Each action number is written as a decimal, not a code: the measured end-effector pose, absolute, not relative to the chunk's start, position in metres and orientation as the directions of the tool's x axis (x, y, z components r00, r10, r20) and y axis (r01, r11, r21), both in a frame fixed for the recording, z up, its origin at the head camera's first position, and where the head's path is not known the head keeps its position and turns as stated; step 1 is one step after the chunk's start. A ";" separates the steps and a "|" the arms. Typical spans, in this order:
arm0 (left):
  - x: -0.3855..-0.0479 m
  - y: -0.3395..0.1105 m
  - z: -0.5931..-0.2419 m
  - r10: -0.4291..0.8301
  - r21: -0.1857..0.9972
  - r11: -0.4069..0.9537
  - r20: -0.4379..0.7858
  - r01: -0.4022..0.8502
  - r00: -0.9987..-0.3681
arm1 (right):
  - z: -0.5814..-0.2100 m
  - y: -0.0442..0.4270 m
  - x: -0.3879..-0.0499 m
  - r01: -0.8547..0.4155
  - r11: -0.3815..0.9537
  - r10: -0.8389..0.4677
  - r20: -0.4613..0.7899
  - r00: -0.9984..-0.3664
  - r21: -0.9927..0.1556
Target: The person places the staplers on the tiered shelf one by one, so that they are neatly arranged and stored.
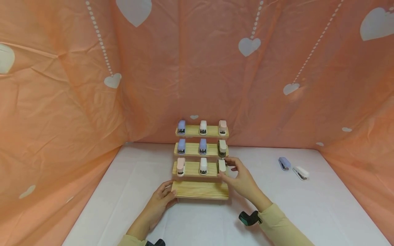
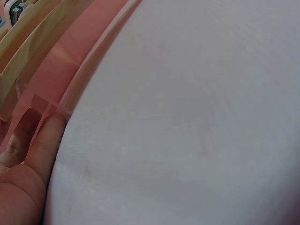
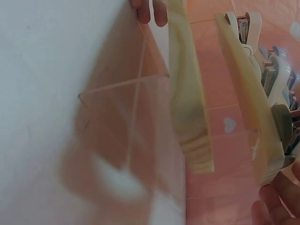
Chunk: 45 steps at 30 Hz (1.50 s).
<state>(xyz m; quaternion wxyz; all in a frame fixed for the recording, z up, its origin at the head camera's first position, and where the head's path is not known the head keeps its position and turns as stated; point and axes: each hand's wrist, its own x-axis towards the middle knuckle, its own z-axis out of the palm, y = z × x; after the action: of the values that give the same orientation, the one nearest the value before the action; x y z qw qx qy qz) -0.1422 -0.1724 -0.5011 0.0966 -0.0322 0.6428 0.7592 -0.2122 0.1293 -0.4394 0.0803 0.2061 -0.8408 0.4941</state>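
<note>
A stepped display rack point(image 1: 200, 190) with wooden shelves and clear side supports stands on the table. My left hand point(image 1: 160, 200) grips the left end of its lowest shelf; in the left wrist view its fingers point(image 2: 49, 136) lie against a clear support. My right hand point(image 1: 243, 179) pinches an off-white stapler with an olive base point(image 1: 221, 166) at the right end of the shelf above, thumb in front and a finger behind. On that shelf also stand a pink stapler point(image 1: 180, 166) and a white stapler point(image 1: 203, 166). The right wrist view shows fingertips beside the shelf end point(image 3: 269, 173).
Higher shelves carry more staplers, among them a purple one point(image 1: 181, 146) and a pink one point(image 1: 222, 127). A purple stapler point(image 1: 284, 163) and a white stapler point(image 1: 301, 173) lie on the white tabletop point(image 1: 326, 208) at right. Behind hangs an orange-pink cloth point(image 1: 209, 68) with hearts.
</note>
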 end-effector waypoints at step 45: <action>-0.142 -0.172 -0.500 0.111 0.971 -0.149 -0.169 -0.185 -0.979 | -0.465 0.267 -0.236 -0.087 0.633 0.013 0.123 -0.992 -0.769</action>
<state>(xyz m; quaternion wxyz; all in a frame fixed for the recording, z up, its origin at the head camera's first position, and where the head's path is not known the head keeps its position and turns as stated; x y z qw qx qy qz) -0.1417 -0.1724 -0.5001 0.0975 -0.0287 0.6449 0.7575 -0.2359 0.2670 -0.4653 0.0585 0.0204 -0.9018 0.4277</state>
